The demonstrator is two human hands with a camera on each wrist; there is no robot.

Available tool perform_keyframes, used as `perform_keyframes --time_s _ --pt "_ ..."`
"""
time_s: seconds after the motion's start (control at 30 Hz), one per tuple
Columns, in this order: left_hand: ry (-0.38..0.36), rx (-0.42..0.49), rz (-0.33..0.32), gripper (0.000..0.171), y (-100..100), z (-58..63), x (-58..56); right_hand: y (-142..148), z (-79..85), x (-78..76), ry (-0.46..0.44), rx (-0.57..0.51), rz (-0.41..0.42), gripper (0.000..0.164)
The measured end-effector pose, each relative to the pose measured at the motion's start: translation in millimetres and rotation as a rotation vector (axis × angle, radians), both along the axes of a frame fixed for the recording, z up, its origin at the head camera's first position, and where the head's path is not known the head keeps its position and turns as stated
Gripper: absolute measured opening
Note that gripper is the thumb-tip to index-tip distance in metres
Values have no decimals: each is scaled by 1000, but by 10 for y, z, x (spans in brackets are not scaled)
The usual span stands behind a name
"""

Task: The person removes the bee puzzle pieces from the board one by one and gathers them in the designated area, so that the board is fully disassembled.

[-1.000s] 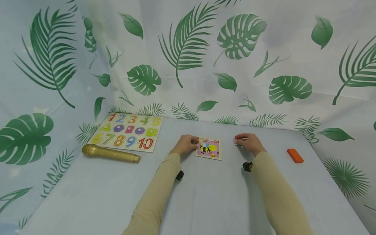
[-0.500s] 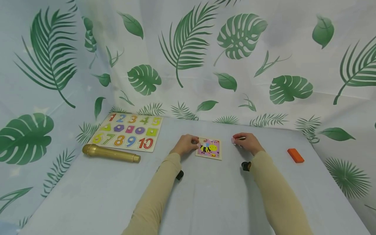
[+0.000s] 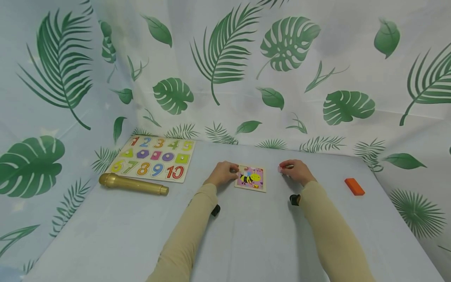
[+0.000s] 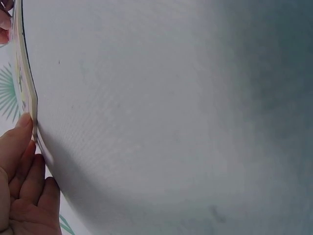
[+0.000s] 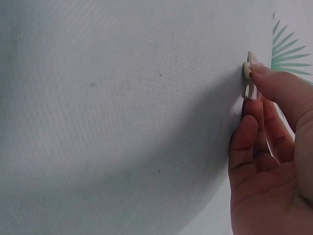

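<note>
A small square bee jigsaw puzzle with a pale wooden frame lies mid-table in the head view. At its left edge my left hand pinches the frame; in the left wrist view the thumb lies over the board's corner with the fingers below. To the right of the puzzle, my right hand holds a small pinkish puzzle piece. Seen from the right wrist, the thin piece stands on edge between thumb and fingertips, close over the table, with its pale side and knobbed outline showing.
A number and shape puzzle board lies at the back left, a gold toy microphone along its front edge. An orange block rests on the right of the pale table. Leaf-printed cloth hangs behind.
My right hand has shifted slightly left with the piece and turned it a little. The left hand and the bee puzzle have stayed in place.
</note>
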State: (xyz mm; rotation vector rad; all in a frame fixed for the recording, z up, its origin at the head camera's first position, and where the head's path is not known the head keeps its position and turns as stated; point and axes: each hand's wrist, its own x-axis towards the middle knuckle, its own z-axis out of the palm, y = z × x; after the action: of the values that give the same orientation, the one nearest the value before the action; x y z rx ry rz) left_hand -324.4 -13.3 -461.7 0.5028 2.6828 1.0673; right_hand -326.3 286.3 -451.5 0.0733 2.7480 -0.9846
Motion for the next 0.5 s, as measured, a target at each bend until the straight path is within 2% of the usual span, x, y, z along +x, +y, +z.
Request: perform_keyframes --time_s 0.37,0.5 --pt "16 9 3 25 -6 3 9 18 -37 -34 2 2 15 36" --pt "-3 10 5 26 -3 -1 -3 32 -64 -57 -9 -5 7 36"
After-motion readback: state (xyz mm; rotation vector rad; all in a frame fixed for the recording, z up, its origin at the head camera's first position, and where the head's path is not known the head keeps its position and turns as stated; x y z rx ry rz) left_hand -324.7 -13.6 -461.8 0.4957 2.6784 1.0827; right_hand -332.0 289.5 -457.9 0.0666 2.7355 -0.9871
